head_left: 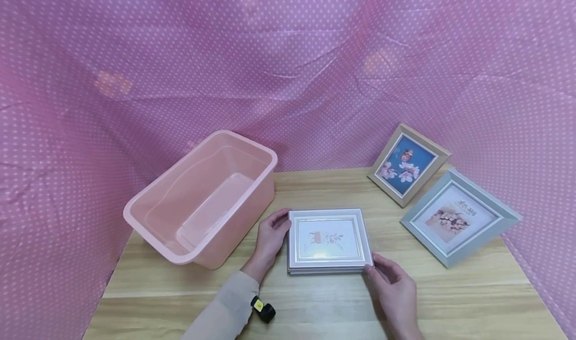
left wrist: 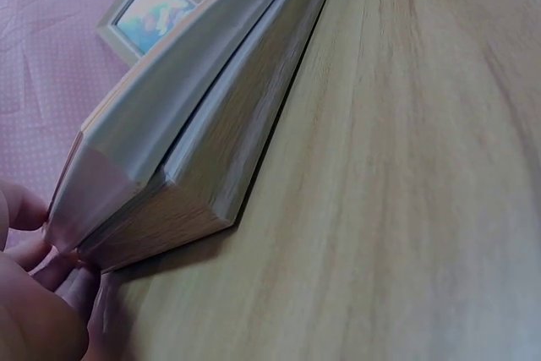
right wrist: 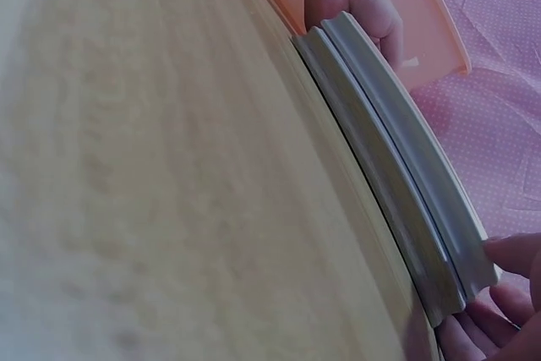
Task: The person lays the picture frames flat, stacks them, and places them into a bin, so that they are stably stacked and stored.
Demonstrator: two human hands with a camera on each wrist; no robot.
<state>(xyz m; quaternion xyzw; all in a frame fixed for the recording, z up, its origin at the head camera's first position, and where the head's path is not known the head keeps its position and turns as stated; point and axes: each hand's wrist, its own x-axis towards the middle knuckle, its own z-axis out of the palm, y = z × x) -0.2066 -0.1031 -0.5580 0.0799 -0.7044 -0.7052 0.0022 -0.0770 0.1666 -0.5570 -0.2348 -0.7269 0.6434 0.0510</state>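
Frame stack point(head_left: 330, 241) — two picture frames, picture face up — is right of the bin point(head_left: 243, 220), apart from it. Pale top frame point(left wrist: 161, 112) lies over a wood-toned lower frame point(left wrist: 237, 128), edges nearly flush.

Left hand point(head_left: 271, 236) is between bin and stack, fingers bent and clamped at the stack's bin-side edge. Right hand point(head_left: 393, 285) has the near corner farthest from the bin — thumb against the top frame, other fingers lower, clamped on both layers. I read it as an opposed hold: push from each side stops one frame sliding off the other. Can't tell whether the stack bears fully on the table point(head_left: 315, 300) or is slightly lifted; fingers and shadow hide the underside.

Bin stands mouth up, so its inside is reachable from above. Well right of the bin, tan frame point(head_left: 408, 165) sits toward the back; blue-grey frame point(head_left: 459, 220) is farther right and nearer the person. Both tilt back, pictures facing up and forward, probably on rear props; those are out of sight.
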